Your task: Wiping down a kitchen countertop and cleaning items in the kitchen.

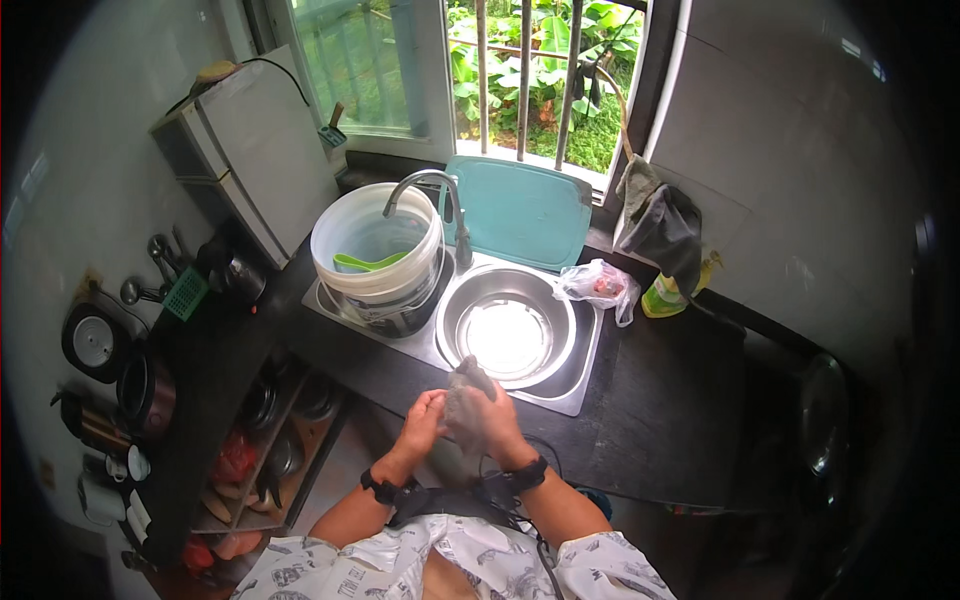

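Between my two hands is a crumpled grey cloth (466, 409), held just in front of the sink's near edge. My left hand (421, 426) grips its left side. On the other side my right hand (499, 424) closes around it, with the fingers partly hidden by the fabric. Right beyond the cloth, a round stainless steel basin (450, 315) sits in the right bowl of the steel sink (589, 379), and bright light glares off its bottom. A curved faucet (461, 217) rises behind, its spout turned over a white plastic bucket (330, 259).
A green ladle (371, 262) lies in the bucket. Behind the sink leans a turquoise cutting board (517, 214). A plastic bag (600, 286), a yellow spray bottle (664, 294) and hanging grey cloths (664, 225) are at right. A small fridge (259, 150) and a rice cooker (146, 394) stand left.
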The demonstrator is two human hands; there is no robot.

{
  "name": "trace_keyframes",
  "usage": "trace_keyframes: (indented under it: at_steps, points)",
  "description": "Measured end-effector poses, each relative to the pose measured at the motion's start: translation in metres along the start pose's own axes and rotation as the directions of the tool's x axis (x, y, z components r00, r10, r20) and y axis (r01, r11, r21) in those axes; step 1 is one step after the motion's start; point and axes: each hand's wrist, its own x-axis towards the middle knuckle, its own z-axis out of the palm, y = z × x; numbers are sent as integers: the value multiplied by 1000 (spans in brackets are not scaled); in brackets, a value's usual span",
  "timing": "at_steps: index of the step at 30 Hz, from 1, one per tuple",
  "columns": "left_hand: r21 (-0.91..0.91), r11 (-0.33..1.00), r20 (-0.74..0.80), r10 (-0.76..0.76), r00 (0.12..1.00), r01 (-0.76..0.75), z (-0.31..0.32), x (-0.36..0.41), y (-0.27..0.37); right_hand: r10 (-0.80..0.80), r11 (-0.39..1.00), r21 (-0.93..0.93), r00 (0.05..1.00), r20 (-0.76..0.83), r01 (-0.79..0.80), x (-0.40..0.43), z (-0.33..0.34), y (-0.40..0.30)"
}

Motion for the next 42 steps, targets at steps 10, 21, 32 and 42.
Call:
trace_keyframes:
  at_steps: [10,21,32,42]
  points:
    - [-436,884,-59,156,986,-166,3,15,-19,-414,671,-411,772,483,617,-11,2,2]
    - [-457,885,164,186,969,-93,27,-3,25,73,996,28,941,331,-88,3,-4,-5]
    - [-361,924,172,198,965,-126,25,-3,2,-270,884,-351,951,153,308,5,-19,0]
    - [-444,894,135,134,982,-61,16,-7,1,-298,713,-526,880,371,463,-7,-15,-6]
